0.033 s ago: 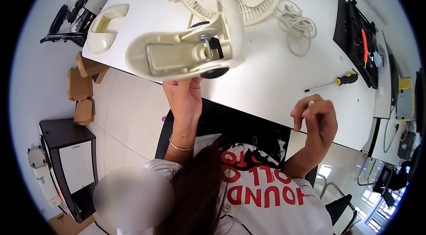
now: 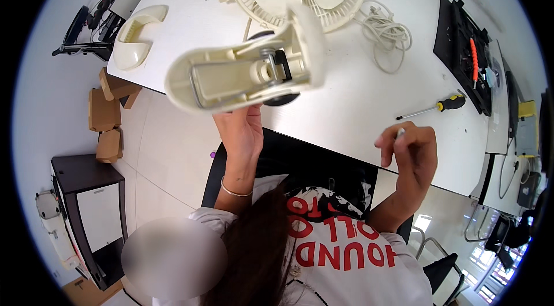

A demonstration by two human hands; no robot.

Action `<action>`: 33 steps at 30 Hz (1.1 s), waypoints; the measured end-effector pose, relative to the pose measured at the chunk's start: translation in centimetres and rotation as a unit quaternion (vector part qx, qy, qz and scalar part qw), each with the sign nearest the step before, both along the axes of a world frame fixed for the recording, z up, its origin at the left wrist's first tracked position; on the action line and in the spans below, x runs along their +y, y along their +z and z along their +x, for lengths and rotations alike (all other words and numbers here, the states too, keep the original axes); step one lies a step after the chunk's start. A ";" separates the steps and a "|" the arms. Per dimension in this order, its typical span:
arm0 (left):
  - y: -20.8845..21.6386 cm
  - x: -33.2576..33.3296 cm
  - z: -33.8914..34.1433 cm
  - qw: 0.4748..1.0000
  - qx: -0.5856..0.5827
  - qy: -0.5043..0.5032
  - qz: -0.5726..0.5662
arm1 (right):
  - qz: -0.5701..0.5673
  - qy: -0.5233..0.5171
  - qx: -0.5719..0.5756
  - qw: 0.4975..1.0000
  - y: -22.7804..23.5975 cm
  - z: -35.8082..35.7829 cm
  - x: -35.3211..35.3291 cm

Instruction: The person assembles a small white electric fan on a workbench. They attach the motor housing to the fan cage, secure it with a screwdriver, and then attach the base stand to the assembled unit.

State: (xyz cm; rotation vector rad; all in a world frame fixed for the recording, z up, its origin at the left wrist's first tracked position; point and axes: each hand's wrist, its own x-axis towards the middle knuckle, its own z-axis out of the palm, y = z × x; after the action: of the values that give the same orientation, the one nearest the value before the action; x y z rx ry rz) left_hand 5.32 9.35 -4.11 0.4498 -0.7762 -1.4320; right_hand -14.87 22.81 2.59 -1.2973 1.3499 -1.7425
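Observation:
My left hand point(image 2: 239, 130) grips a cream plastic fan clamp point(image 2: 222, 75) from below, raised over the table's near edge. The clamp's hollow side shows a bent metal wire, a spring rod, a black block and round black knobs. Most of my left fingertips are hidden behind it. Off to the right, my right hand point(image 2: 410, 147) is curled above the table edge, pinching a small pale piece point(image 2: 400, 133) too small to name. Beyond the clamp lies a cream fan head point(image 2: 337, 8) with its blades showing.
A curved cream cover point(image 2: 130, 55) lies at the table's left. A coiled cable point(image 2: 386, 32) sits right of the fan head. Farther right are a yellow-black screwdriver point(image 2: 447, 104) and a black tool case point(image 2: 456, 58). Cardboard boxes point(image 2: 105, 111) stand on the left beyond the table.
The clamp has tilted, and its right-hand part has shifted slightly down and to the right. My right hand has moved a little, still pinching the small piece.

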 end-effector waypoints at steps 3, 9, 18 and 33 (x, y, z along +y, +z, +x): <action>-0.9 1.6 -0.3 0.998 0.025 0.034 0.044 | 0.110 -0.056 0.118 0.985 -0.4 -0.3 -0.9; -0.1 1.4 0.0 0.988 -0.140 -0.050 -0.046 | 0.236 -0.102 0.246 0.935 -3.0 -1.7 -2.0; 0.3 0.6 -4.6 0.932 0.228 -0.278 0.052 | 0.154 0.024 0.144 0.977 -1.0 2.0 -3.2; -0.3 0.9 -6.9 0.802 0.328 -0.409 0.287 | 0.073 -0.053 0.293 0.952 -3.7 3.1 -3.5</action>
State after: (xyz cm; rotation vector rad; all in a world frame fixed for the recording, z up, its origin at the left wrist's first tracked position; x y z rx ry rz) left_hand -1.55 10.21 -4.43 0.0046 0.1111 -2.4698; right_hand -11.75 19.28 -1.10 -1.7625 1.8606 -1.3302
